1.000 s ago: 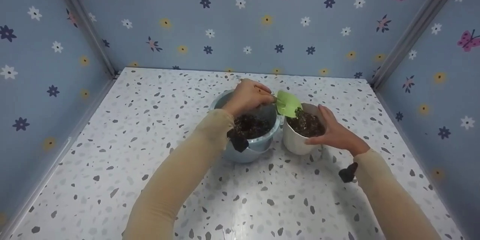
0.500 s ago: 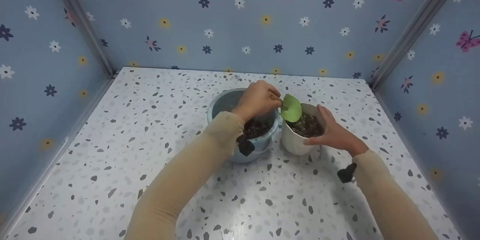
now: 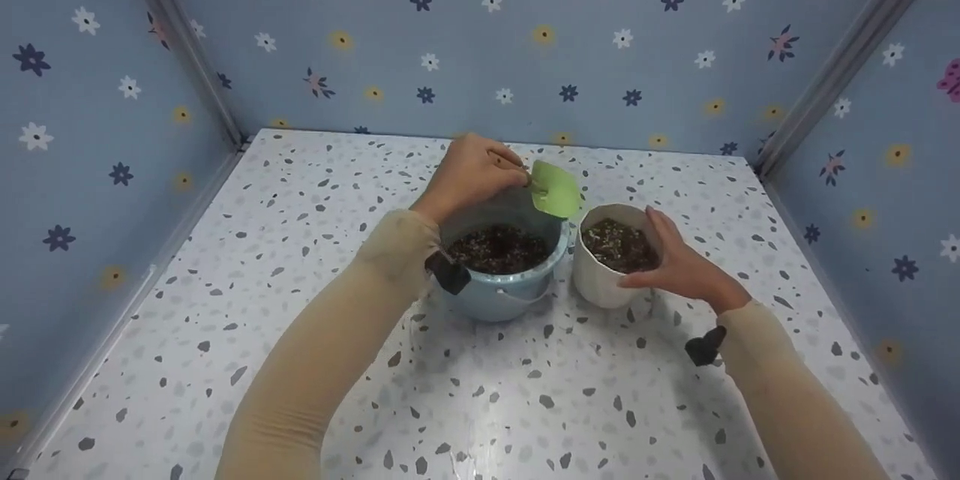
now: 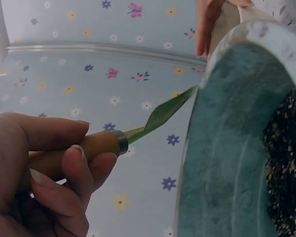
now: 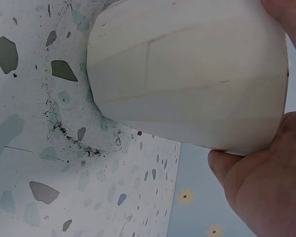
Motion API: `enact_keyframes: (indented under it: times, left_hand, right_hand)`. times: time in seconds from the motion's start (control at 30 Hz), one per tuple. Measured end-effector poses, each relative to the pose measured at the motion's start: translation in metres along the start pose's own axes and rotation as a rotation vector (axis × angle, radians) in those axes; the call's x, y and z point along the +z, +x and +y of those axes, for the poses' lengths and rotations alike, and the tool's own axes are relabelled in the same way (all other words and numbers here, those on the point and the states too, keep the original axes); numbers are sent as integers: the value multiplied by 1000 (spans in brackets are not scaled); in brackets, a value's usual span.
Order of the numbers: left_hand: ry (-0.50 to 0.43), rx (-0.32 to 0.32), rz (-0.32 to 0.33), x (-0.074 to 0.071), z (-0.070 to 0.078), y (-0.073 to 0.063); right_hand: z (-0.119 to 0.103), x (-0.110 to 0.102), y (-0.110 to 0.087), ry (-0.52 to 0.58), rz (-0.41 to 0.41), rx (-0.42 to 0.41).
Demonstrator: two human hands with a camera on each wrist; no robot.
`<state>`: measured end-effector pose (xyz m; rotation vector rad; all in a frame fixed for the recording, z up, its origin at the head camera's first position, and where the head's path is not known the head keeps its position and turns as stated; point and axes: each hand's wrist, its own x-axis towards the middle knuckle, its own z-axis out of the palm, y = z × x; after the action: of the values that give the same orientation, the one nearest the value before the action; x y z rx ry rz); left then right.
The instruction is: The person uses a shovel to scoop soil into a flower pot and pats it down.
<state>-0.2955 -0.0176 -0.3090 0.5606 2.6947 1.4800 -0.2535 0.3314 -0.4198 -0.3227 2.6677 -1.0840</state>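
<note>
In the head view, my left hand grips a small garden trowel with a wooden handle and a green blade. The blade is raised above the back right rim of a light blue bucket that holds dark soil. Fingers and thumb wrap the trowel's handle in the left wrist view, where no soil shows on the blade. To the right stands a white faceted flowerpot, with speckled soil inside below its rim. My right hand holds this pot around its right side, thumb in front.
Both containers stand close together on a white speckled tabletop. Blue flowered panels enclose the back and sides. Dark crumbs lie on the table by the pot. The bucket's handle hangs down in front.
Soil was sliding off the trowel into the flowerpot a second ago. The left hand has since moved the trowel left and up, away from the pot. My right hand stays on the pot.
</note>
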Motion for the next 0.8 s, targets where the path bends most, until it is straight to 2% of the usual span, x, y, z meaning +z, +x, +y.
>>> enact_keyframes:
  times: [0.07,0.27,0.37,0.43,0.57,0.8]
  left_hand:
    - [-21,-18,8,-9,0,-2]
    - [5,-86,31,-33,2,-10]
    - [29,-119,35,-40,1,-13]
    - [79,-133,27,-40,-2,-14]
    - [183,-131,9,-29,-7,-12]
    - [313,-128,-31,8,-13,5]
  right_hand:
    - [0,-2,0,-4,0,2]
    - [0,0,1,-20,-1,-3]
    - [1,2,2,-25,-1,-3]
    - [2,5,2,-18,-1,-3]
    - [1,5,2,-15,-4,-3]
    - [-1,1,1,-34,-2,-10]
